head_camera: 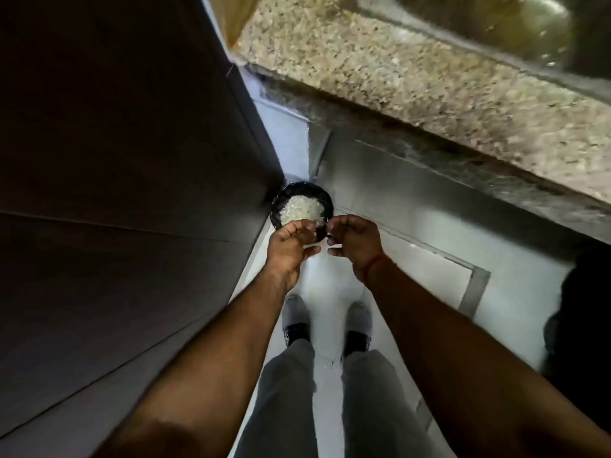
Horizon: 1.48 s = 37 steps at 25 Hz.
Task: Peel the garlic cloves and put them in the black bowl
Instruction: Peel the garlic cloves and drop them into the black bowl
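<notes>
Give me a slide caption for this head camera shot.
Standing by a counter, both hands work over a black bowl holding pale scraps.

Red wrist thread (373, 266), grey trousers (287, 391), black shoes (295, 332).

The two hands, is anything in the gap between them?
In the head view, nothing solid sits between the left hand and right hand; through the gap shows the pale floor and the black bowl rim.

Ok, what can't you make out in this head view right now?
- Near rim of the black bowl: hidden behind both hands.
- What the left hand and right hand pinch: too small, covered by curled fingers.
- White heap in the bowl: blurred, peels or cloves unclear.
- Sink: cut off by the top edge.
</notes>
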{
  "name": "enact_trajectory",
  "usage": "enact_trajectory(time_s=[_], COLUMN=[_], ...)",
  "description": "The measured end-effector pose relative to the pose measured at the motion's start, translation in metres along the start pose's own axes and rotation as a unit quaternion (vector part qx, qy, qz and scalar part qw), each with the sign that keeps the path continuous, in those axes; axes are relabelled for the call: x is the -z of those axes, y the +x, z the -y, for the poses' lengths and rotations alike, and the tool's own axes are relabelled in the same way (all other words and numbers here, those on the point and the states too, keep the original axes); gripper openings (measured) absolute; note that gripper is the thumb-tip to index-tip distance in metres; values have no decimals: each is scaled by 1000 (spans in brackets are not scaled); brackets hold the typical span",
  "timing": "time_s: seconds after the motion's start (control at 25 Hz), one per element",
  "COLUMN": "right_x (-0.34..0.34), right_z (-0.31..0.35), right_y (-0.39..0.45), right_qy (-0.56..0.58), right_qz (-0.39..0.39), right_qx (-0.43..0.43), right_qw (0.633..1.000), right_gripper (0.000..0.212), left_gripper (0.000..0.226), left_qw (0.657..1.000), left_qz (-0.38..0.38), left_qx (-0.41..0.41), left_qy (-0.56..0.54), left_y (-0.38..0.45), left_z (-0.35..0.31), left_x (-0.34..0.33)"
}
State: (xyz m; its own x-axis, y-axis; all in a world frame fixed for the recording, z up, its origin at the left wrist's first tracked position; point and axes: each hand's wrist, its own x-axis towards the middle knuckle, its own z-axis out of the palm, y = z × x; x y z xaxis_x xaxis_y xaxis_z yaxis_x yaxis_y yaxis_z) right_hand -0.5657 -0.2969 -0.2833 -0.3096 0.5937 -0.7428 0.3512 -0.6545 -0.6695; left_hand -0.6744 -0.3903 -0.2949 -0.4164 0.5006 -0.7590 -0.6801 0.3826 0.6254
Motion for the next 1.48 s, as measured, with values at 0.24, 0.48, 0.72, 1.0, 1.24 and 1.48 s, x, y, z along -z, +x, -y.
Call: enact_trajectory(time_s=[0.24, 0.48, 0.72, 1.0, 1.24, 1.48], right_x=[-35, -59, -61, -66, -50, -54], right_z=[-85, -168, -208, -209, -199, -208], right_y=[159, 292, 355, 334, 338, 340], right_qy=[-22, -78, -235, -421, -739, -682], right_qz=[1, -34, -36, 130, 140, 251], right_qx=[-24, -57, 17, 265, 248, 244], right_qw=[999, 995, 971, 857, 611, 643], right_gripper=[8, 24, 19, 40, 63, 60], left_gripper=[16, 11, 28, 51, 75, 73], left_qw=[981, 963, 941, 936, 921, 934], left_qz=[-112, -169, -178, -73, -49, -55], left_qx=[8, 22, 44, 136, 126, 134], left_qy=[-159, -207, -284, -316, -364, -326], left_y=[146, 269, 336, 341, 328, 324], left_z=[84, 153, 197, 186, 164, 158], left_x=[33, 50, 58, 49, 64, 65])
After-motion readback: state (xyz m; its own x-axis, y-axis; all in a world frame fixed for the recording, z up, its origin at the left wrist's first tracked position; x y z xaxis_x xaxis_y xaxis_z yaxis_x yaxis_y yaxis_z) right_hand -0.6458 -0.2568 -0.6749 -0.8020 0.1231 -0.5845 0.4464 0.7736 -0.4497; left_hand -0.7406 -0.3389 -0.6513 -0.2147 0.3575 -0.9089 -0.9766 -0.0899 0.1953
